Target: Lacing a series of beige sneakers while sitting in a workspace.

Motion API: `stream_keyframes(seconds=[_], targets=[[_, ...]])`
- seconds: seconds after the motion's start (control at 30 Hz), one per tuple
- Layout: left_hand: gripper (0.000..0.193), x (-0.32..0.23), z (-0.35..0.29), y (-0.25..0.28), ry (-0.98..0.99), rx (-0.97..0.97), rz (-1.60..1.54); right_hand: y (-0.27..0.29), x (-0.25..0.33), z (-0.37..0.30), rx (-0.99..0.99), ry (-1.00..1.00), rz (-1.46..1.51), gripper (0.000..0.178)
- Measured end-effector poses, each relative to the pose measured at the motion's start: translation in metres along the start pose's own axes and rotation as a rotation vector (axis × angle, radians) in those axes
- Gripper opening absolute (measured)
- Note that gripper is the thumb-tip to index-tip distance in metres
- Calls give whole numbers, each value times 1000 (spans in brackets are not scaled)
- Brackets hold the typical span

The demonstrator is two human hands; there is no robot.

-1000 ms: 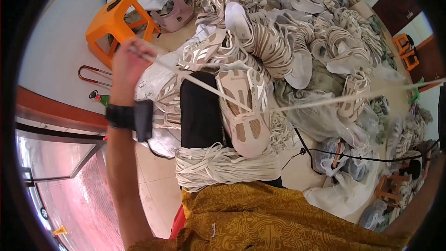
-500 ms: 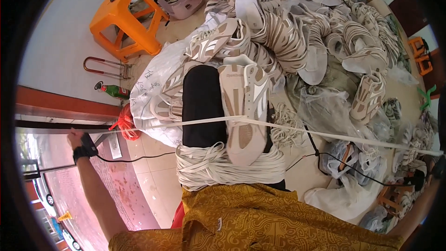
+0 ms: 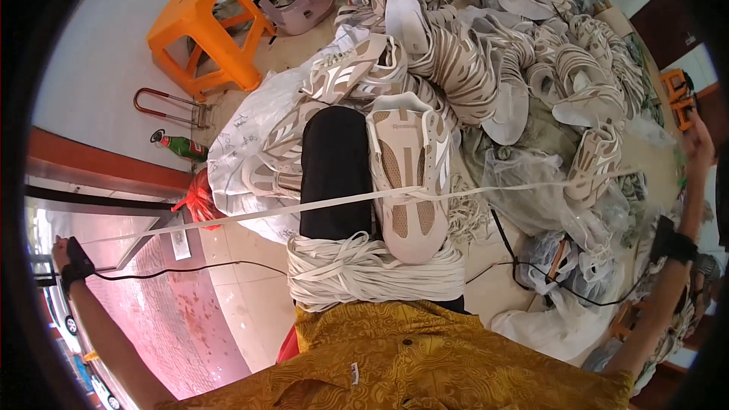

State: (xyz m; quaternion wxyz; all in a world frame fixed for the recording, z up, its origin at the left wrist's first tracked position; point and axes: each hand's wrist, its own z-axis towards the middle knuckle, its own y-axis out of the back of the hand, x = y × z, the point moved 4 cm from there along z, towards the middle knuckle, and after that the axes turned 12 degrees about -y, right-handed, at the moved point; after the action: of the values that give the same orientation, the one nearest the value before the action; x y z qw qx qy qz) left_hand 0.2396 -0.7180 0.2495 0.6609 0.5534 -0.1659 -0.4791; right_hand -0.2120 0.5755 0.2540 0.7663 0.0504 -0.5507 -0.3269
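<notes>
A beige shoe upper point(image 3: 399, 163) with mesh panels lies toe toward me, beside a black padded form point(image 3: 334, 167). One long off-white shoelace point(image 3: 319, 203) passes across the upper at its lower lacing. Far out at the left, the fingers of my left hand point(image 3: 61, 252) are closed on one end of the lace. My right hand point(image 3: 699, 144) is raised at the far right, fingers apart, somewhat blurred. The lace's other end stops in a blur short of that hand. A thick bundle of loose laces point(image 3: 372, 273) lies in front of the upper's toe.
Stacks of nested shoe uppers point(image 3: 459, 61) cover the floor ahead. An orange stool point(image 3: 205, 30) and a green bottle point(image 3: 184, 147) stand left. A black cable point(image 3: 197, 266) crosses the floor. Clear plastic bags point(image 3: 524, 175) lie at right, near a single upper point(image 3: 594, 163).
My left hand has moved outward and down; my right hand has risen into clearer view. The lace's right end has come away from the right hand. The upper has shifted slightly right.
</notes>
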Motion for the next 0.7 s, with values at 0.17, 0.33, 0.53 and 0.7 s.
stream_keyframes(seconds=[0.17,0.33,0.53,0.7], targets=[[28,-13,-2,50,-110,-57,228,-181,5,-69,505,-351,316,25],[24,-33,-34,32,76,-186,-203,-295,80,-160,832,-8,115,8],[34,-48,-18,26,293,-386,-601,-374,99,-250,1201,-492,271,7],[28,-205,-9,-172,35,-58,-667,-403,101,-281,1160,-271,-9,7]])
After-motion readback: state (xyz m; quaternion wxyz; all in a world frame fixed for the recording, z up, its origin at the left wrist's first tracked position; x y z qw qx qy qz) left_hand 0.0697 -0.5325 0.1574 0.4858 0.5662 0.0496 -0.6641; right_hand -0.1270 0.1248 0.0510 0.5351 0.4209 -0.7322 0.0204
